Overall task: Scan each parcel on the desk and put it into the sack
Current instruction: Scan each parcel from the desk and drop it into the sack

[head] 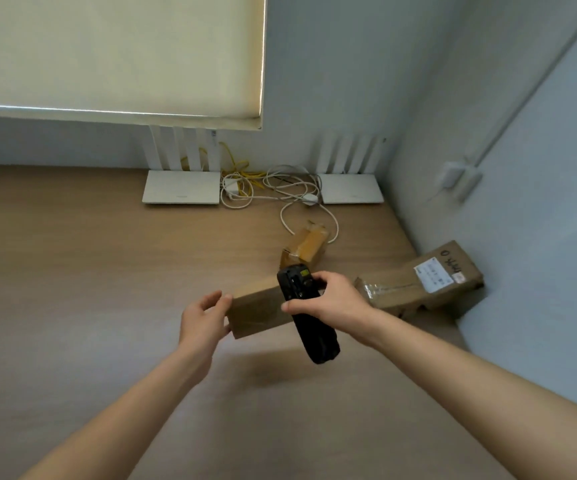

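Left hand [205,316] gripping small brown parcel [257,309] by its nine o'clock end, above desk [72,271]. Right hand [332,304] wrapped around black scanner [306,315], over parcel's three o'clock end. Two more parcels: taped one [306,245] at twelve, labelled one [422,278] at three.

The desk [89,271] is showing a pale wood-grain finish, smooth and matt. The cardboard parcel [256,311] is looking like plain brown card, dull and even. The black scanner [309,320] is appearing as hard matt plastic. Farther off, a small parcel [309,245] is wearing glossy brown tape over card. At the right, a long parcel [425,277] is carrying shiny clear tape and a white paper label. The far routers [181,187] are looking like smooth white plastic.
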{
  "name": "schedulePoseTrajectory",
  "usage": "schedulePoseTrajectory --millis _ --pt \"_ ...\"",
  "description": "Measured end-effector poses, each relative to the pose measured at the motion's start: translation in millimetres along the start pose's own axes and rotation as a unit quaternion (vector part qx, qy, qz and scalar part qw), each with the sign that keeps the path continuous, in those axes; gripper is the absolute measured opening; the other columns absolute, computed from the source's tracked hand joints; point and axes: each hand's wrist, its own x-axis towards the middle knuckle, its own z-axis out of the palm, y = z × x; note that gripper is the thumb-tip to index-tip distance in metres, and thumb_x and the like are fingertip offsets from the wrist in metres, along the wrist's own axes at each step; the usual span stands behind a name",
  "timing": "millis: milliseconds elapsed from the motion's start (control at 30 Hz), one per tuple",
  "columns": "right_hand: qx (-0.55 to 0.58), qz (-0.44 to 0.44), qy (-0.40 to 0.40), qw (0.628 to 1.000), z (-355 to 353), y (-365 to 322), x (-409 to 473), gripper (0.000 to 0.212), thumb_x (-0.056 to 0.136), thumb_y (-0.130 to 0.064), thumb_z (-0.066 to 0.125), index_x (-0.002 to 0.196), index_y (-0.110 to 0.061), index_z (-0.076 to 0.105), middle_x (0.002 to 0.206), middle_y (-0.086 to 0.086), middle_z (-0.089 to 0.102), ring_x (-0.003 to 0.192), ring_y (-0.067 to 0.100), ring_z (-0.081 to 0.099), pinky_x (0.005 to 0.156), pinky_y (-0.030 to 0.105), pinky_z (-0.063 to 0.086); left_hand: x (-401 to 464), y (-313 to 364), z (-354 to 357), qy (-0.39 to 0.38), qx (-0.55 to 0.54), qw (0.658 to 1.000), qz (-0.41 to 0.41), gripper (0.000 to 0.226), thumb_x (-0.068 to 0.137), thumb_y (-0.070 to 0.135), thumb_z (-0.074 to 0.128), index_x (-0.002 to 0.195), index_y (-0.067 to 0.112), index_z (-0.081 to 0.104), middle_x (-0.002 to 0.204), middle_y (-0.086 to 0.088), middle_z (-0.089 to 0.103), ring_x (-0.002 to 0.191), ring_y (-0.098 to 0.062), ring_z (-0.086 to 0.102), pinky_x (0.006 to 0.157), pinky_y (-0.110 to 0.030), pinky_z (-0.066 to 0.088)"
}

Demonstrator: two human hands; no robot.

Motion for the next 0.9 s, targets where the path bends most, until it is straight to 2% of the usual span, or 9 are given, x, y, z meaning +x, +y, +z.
schedulePoseTrajectory --millis 100,167,233,367,500,600,733,833,900 --pt "0.009 -0.009 0.015 1.0 0 -11 -34 0.087 0.06 -0.047 0.095 0.135 -0.026 0.057 0.108 -0.015 0.068 0.095 0.003 0.067 0.069 0.017 0.052 -27 7 -9 -0.022 -0.026 0.999 0.002 0.046 0.099 0.017 0.061 0.141 0.001 0.052 0.133 -0.016 0.059 0.121 -0.032 0.057 0.105 -0.039 0.049" --pt "0.018 -0.009 0.026 0.999 0 -17 -59 0.086 0.059 -0.045 0.096 0.134 -0.025 0.058 0.11 -0.012 0.07 0.098 0.006 0.068 0.077 0.023 0.055 -50 12 -19 -0.037 -0.044 0.998 0.005 0.041 0.098 0.011 0.06 0.136 -0.002 0.056 0.13 -0.018 0.061 0.12 -0.03 0.058 0.106 -0.04 0.047" --pt "0.022 -0.006 0.039 0.999 3 -24 -88 0.084 0.059 -0.043 0.097 0.132 -0.024 0.06 0.109 -0.011 0.071 0.098 0.008 0.07 0.08 0.025 0.057 -77 18 -35 -0.061 -0.055 0.997 0.01 0.033 0.097 0.006 0.06 0.13 0.004 0.062 0.126 -0.015 0.064 0.118 -0.028 0.059 0.104 -0.042 0.048" --pt "0.012 -0.011 0.057 0.998 19 -41 -153 0.082 0.058 -0.042 0.098 0.13 -0.025 0.063 0.107 -0.01 0.073 0.095 0.006 0.071 0.078 0.024 0.057 -132 35 -69 -0.105 -0.063 0.992 0.04 0.03 0.096 0.006 0.061 0.124 0.014 0.065 0.121 -0.005 0.067 0.116 -0.023 0.06 0.097 -0.049 0.054" --pt "0.007 -0.037 0.084 0.996 32 -74 -222 0.079 0.05 -0.047 0.098 0.12 -0.028 0.067 0.098 -0.013 0.075 0.083 0.0 0.073 0.068 0.017 0.054 -195 69 -99 -0.098 -0.101 0.986 0.094 0.021 0.095 0.026 0.068 0.111 0.014 0.065 0.108 -0.007 0.07 0.103 -0.018 0.063 0.093 -0.045 0.057" --pt "0.012 -0.061 0.092 0.994 31 -102 -271 0.082 0.05 -0.047 0.097 0.124 -0.029 0.065 0.104 -0.014 0.073 0.091 -0.001 0.07 0.066 0.013 0.05 -237 100 -116 -0.093 -0.101 0.981 0.133 0.012 0.095 0.02 0.068 0.104 0.014 0.063 0.107 -0.008 0.071 0.092 -0.014 0.064 0.092 -0.046 0.055" --pt "0.019 -0.089 0.102 0.991 18 -141 -328 0.073 0.055 -0.046 0.097 0.116 -0.038 0.059 0.104 -0.018 0.068 0.091 -0.003 0.065 0.06 0.008 0.045 -284 141 -132 -0.111 -0.111 0.976 0.151 0.012 0.093 0.008 0.067 0.104 0.013 0.064 0.105 -0.008 0.073 0.099 -0.02 0.066 0.092 -0.042 0.056" --pt "0.026 -0.112 0.117 0.986 5 -162 -360 0.072 0.057 -0.042 0.098 0.118 -0.032 0.063 0.108 -0.013 0.07 0.099 0.001 0.067 0.066 0.009 0.048 -318 167 -139 -0.129 -0.114 0.97 0.172 0.021 0.091 0.006 0.07 0.11 0.013 0.064 0.107 -0.008 0.074 0.103 -0.021 0.068 0.091 -0.039 0.055" --pt "0.033 -0.128 0.127 0.983 -3 -175 -381 0.063 0.059 -0.038 0.099 0.109 -0.038 0.061 0.105 -0.016 0.068 0.092 -0.004 0.065 0.061 0.006 0.048 -339 181 -142 -0.141 -0.108 0.964 0.196 0.029 0.09 0.005 0.07 0.117 0.012 0.063 0.115 -0.008 0.071 0.105 -0.018 0.067 0.091 -0.035 0.054"
